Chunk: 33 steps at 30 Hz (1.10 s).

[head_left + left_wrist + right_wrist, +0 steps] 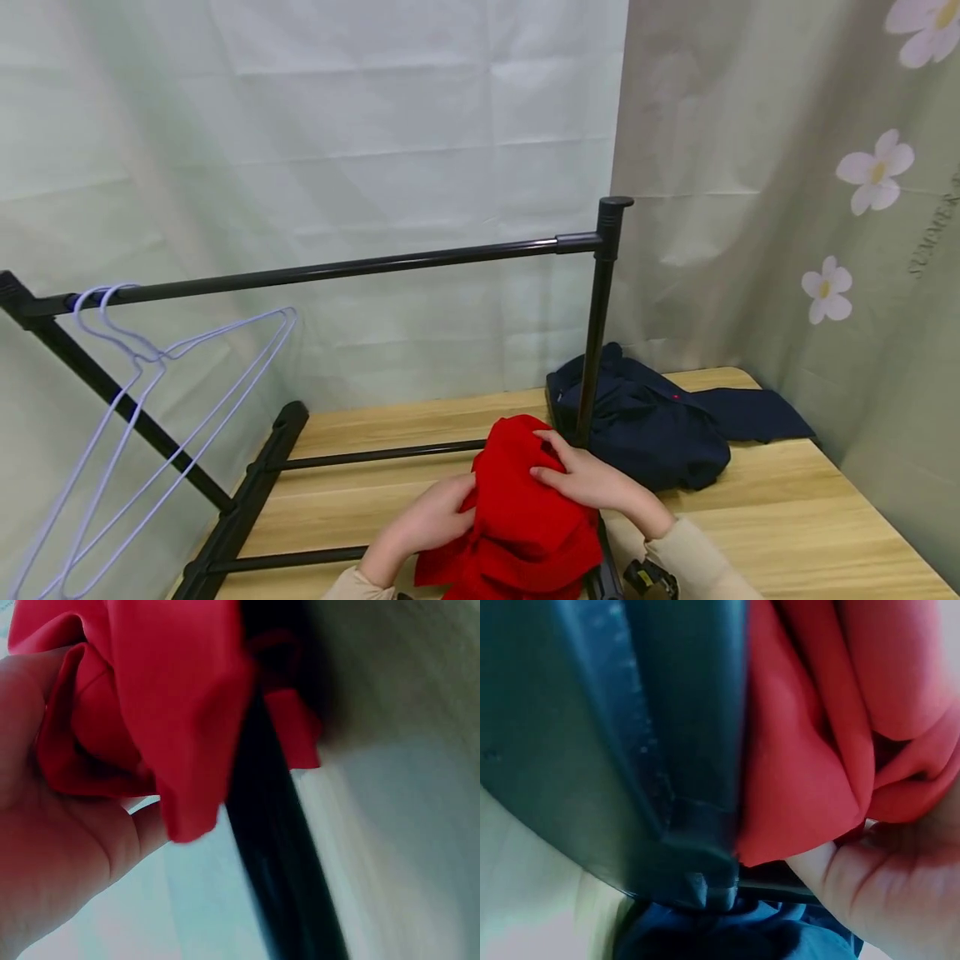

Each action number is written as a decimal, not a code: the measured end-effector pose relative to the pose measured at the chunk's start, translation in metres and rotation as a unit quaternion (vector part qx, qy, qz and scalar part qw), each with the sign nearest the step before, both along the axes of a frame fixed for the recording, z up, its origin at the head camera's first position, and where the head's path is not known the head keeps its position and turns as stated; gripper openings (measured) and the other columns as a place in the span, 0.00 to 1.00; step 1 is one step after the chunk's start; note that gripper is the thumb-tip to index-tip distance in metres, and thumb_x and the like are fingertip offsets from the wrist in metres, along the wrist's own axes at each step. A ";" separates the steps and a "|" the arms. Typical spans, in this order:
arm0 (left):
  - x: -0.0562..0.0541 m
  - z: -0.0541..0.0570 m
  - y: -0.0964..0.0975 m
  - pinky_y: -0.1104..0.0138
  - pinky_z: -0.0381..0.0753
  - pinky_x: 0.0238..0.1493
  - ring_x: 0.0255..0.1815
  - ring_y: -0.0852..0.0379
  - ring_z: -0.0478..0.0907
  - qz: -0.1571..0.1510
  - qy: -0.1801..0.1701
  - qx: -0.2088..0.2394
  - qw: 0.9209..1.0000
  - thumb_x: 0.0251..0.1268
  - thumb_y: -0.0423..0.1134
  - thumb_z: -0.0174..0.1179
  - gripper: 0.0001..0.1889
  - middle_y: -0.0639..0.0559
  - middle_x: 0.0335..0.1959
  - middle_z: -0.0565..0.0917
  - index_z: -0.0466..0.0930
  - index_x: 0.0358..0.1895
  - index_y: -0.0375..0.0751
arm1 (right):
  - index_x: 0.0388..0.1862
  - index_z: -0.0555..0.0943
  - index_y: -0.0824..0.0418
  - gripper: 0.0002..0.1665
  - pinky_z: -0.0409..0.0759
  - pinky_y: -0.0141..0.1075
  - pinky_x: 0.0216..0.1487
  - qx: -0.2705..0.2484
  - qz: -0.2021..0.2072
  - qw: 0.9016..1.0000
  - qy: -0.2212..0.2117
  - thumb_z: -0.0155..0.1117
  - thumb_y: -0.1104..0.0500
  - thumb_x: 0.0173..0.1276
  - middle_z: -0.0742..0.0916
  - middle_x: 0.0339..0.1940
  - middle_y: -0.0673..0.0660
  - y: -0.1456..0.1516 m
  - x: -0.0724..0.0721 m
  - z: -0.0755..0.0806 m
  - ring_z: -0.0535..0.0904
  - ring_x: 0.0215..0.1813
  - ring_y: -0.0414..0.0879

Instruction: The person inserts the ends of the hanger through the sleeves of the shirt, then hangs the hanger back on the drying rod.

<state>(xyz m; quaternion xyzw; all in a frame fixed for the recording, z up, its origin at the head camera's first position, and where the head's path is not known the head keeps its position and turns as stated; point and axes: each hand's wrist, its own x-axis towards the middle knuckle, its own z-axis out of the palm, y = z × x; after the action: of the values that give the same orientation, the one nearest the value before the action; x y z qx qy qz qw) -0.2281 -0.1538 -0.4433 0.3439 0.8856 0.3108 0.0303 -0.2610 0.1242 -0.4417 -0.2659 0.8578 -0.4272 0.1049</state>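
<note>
A bunched red garment [517, 521] is held up between both hands at the lower middle of the head view. My left hand [433, 517] grips it from the left side, with the fingertips hidden in the folds. On the other side my right hand [592, 479] holds the upper right part, its thumb and fingers bent over the cloth. In the left wrist view the red cloth [176, 712] hangs in loose folds beside a black rail. The right wrist view shows the red fabric [802, 765] close against the rack's black base [682, 735].
A black clothes rack stands on the wooden table [757, 500], its top rail [390, 265] running across. Two lavender hangers [161, 358] hang at the rail's left end. A dark navy garment [645, 425] lies crumpled behind the right post [596, 333]. Curtains enclose the back and right.
</note>
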 end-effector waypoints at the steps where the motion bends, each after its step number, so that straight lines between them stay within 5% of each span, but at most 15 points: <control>1: 0.000 0.001 0.000 0.66 0.77 0.52 0.50 0.65 0.78 0.000 0.003 -0.002 1.000 0.74 0.37 0.58 0.08 0.62 0.46 0.83 0.79 0.50 0.55 | 0.76 0.59 0.60 0.38 0.70 0.57 0.65 -0.004 0.001 1.000 0.000 0.58 0.44 0.77 0.75 0.68 0.66 0.001 0.001 0.001 0.75 0.65 0.60; 7: 0.000 0.009 0.003 0.66 0.78 0.48 0.46 0.66 0.79 0.012 0.047 -0.017 0.999 0.72 0.37 0.59 0.09 0.62 0.45 0.84 0.81 0.50 0.55 | 0.76 0.60 0.61 0.38 0.68 0.60 0.66 -0.004 -0.026 0.999 0.025 0.59 0.46 0.76 0.75 0.68 0.69 0.011 0.008 0.008 0.74 0.67 0.62; 11: -0.002 0.019 -0.005 0.69 0.77 0.35 0.31 0.67 0.75 0.045 0.067 0.008 0.997 0.71 0.36 0.58 0.10 0.61 0.34 0.83 0.83 0.50 0.52 | 0.75 0.65 0.59 0.35 0.69 0.59 0.66 -0.011 -0.036 0.998 0.046 0.58 0.44 0.77 0.77 0.68 0.65 0.010 0.009 0.015 0.74 0.68 0.61; 14: -0.004 0.030 -0.012 0.69 0.77 0.34 0.29 0.67 0.74 0.073 0.092 0.031 0.993 0.70 0.33 0.58 0.12 0.57 0.33 0.84 0.83 0.53 0.45 | 0.72 0.69 0.56 0.31 0.72 0.55 0.64 -0.019 -0.033 0.997 0.071 0.57 0.44 0.77 0.80 0.65 0.60 0.009 0.011 0.022 0.77 0.65 0.56; 19: -0.008 0.049 -0.025 0.63 0.80 0.43 0.38 0.60 0.81 0.161 0.127 0.045 0.978 0.68 0.32 0.60 0.14 0.49 0.45 0.87 0.84 0.55 0.40 | 0.68 0.74 0.54 0.25 0.80 0.43 0.50 -0.028 -0.030 0.992 0.116 0.55 0.45 0.79 0.84 0.56 0.53 0.012 0.013 0.037 0.82 0.50 0.47; 23: -0.014 0.061 -0.034 0.63 0.79 0.36 0.31 0.58 0.79 0.213 0.125 0.051 0.968 0.68 0.33 0.63 0.11 0.52 0.41 0.87 0.85 0.51 0.43 | 0.67 0.76 0.55 0.23 0.79 0.35 0.38 -0.037 -0.033 0.990 0.129 0.56 0.46 0.79 0.84 0.49 0.51 0.017 0.017 0.046 0.80 0.39 0.44; 27: -0.018 0.064 -0.042 0.63 0.78 0.34 0.29 0.58 0.77 0.227 0.129 0.053 0.964 0.68 0.34 0.64 0.08 0.53 0.37 0.85 0.85 0.47 0.43 | 0.64 0.79 0.56 0.21 0.80 0.35 0.38 -0.052 -0.035 0.988 0.143 0.58 0.49 0.78 0.85 0.51 0.52 0.019 0.020 0.051 0.81 0.40 0.43; 33: -0.017 0.058 -0.049 0.52 0.79 0.50 0.49 0.47 0.82 0.233 0.143 0.054 0.960 0.66 0.32 0.65 0.10 0.46 0.48 0.85 0.84 0.50 0.40 | 0.58 0.82 0.55 0.17 0.79 0.34 0.33 -0.059 -0.044 0.983 0.166 0.58 0.50 0.78 0.87 0.46 0.51 0.017 0.024 0.050 0.80 0.36 0.39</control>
<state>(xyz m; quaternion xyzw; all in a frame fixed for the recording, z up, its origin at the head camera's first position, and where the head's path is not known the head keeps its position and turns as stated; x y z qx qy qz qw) -0.2447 -0.2028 -0.3857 0.1699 0.9183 0.3039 -0.1884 -0.2368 0.1416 -0.3912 -0.3007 0.8474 -0.4312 -0.0742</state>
